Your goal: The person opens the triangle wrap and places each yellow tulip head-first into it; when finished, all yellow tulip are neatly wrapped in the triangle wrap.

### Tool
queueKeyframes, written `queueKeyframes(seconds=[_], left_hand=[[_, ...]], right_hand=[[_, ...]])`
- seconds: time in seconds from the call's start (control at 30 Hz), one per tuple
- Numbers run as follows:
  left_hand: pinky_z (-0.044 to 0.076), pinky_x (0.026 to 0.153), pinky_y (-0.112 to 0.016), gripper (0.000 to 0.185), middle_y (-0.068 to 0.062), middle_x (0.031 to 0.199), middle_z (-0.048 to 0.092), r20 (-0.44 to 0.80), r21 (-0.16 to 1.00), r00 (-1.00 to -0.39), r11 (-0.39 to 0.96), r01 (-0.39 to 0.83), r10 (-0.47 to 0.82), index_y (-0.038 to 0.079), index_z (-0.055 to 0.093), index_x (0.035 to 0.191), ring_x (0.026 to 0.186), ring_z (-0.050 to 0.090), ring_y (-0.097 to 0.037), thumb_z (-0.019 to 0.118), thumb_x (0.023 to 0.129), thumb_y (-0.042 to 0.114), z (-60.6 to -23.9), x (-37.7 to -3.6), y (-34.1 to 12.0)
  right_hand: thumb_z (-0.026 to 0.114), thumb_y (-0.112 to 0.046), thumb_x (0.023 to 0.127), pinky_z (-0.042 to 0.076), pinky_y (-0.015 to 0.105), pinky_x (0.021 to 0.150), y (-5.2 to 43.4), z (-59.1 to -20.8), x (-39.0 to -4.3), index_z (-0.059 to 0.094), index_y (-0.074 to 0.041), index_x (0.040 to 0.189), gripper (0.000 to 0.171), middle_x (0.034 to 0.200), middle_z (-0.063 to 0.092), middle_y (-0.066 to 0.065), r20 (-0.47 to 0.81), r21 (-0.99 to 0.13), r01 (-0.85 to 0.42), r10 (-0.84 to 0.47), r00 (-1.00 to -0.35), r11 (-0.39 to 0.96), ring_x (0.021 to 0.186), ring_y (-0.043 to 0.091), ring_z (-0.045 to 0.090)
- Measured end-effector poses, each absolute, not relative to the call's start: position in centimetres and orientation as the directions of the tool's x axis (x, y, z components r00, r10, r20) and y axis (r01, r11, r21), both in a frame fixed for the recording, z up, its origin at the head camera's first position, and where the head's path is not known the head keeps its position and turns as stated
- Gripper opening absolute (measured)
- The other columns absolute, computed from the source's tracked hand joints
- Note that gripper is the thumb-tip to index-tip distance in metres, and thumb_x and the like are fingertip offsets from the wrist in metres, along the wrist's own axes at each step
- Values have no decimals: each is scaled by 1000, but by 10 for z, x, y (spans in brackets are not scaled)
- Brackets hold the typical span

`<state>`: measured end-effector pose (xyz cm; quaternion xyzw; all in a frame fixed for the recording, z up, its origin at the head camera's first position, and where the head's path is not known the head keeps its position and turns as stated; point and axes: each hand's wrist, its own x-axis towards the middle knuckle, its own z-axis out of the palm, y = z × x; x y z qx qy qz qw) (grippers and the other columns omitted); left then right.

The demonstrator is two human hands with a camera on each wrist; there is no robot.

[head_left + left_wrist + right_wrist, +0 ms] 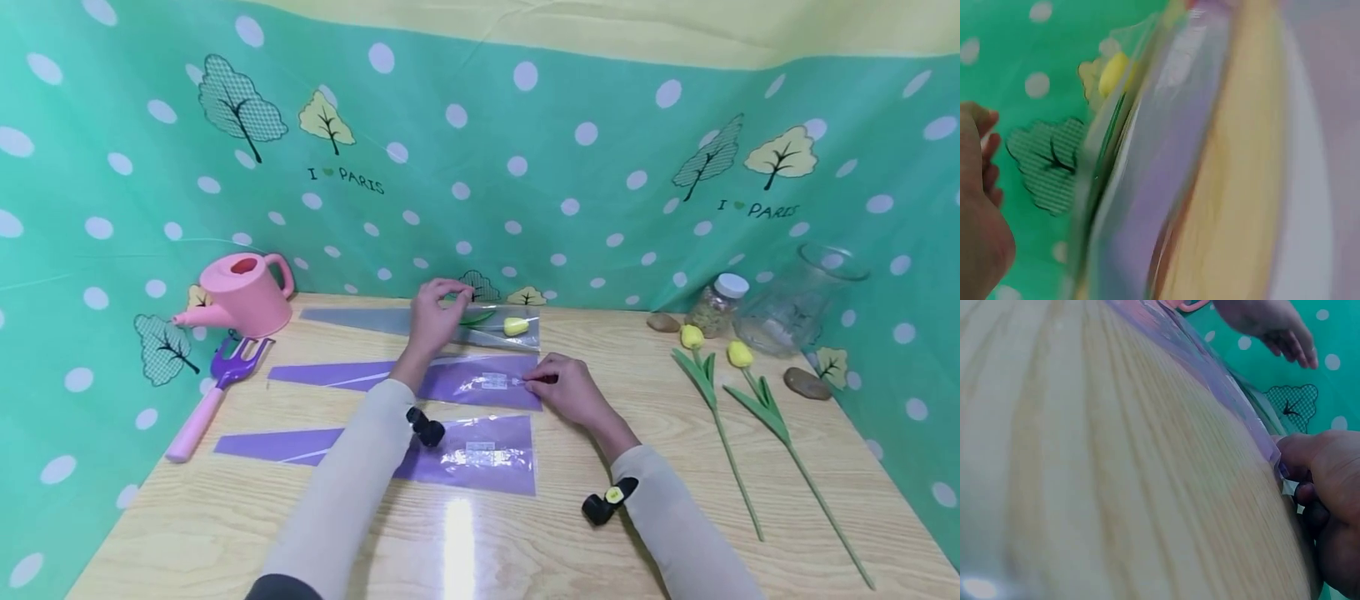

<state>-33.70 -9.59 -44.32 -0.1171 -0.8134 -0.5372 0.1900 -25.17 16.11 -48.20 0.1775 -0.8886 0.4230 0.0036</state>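
On the wooden surface (225, 517), the nearest purple flower sleeve (420, 454) is left lying flat and untouched. Just behind it, the middle purple sleeve (450, 379) is pinched at its wide open end by the right hand (567, 390), seemingly to keep that mouth accessible. Farthest, the clear sleeve (420, 323) already holding a yellow tulip (516, 326) is steadied under the left hand (435, 315), whose fingers are curled at the green stem.
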Motion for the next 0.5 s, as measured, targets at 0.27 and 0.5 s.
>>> queueKeyframes(seconds=[0.27, 0.5], left_hand=[[53, 90, -40, 23, -4, 117, 75, 198, 729, -893, 549, 409, 403, 14, 78, 114, 104, 64, -23, 74, 94, 25, -434, -285, -116], [53, 105, -44, 30, -4, 127, 71, 72, 785, -904, 535, 312, 421, 16, 76, 120, 116, 66, -25, 79, 90, 22, -456, -264, -129]], right_hand=[[81, -7, 87, 56, 28, 84, 159, -478, -252, 82, -11, 101, 16, 96, 73, 4, 153, -752, -303, -292, -944, 585, 92, 19, 66], [81, -7, 87, 55, 34, 89, 157, -478, -250, 82, -12, 100, 14, 96, 73, 3, 137, -769, -272, -266, -954, 578, 94, 19, 66]])
